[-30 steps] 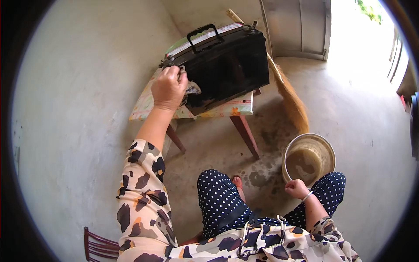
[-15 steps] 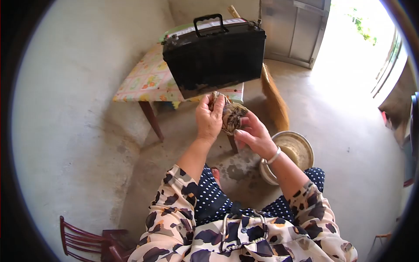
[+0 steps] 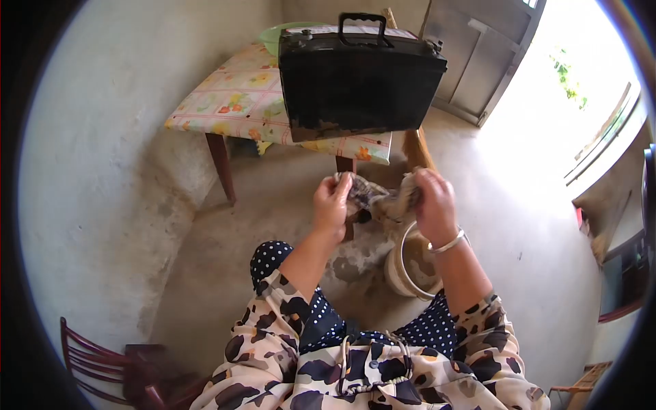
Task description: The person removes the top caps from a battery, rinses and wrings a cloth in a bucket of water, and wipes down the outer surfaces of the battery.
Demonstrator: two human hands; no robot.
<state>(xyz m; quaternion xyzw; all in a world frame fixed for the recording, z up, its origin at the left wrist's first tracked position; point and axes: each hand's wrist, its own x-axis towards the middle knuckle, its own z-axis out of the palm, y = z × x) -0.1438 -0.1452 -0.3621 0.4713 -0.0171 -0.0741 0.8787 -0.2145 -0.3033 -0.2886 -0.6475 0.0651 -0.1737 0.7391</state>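
A dirty, dark-stained cloth [image 3: 379,201] is stretched between my two hands, sagging in the middle. My left hand [image 3: 333,201] grips its left end, thumb on top. Around the other end, the fingers of my right hand [image 3: 435,201] are closed, with a pale bangle on that wrist. Just beyond the hands a large black battery [image 3: 362,85] with a carry handle stands at the edge of a table [image 3: 232,102] with a flowered cover. Its lower side carries brownish grime. Below my right hand is a bucket [image 3: 395,273] with murky water.
A green basin [image 3: 272,39] sits behind the battery. A straw broom [image 3: 417,150] leans by the table's right end. At the lower left stands a dark red chair [image 3: 96,365]. The metal door [image 3: 471,58] is open at the upper right. Wet patches mark the floor.
The cloth was bunched up with my right hand loosely beside it; now it is spread between both hands. My right hand has closed and moved right. The camera view has shifted.
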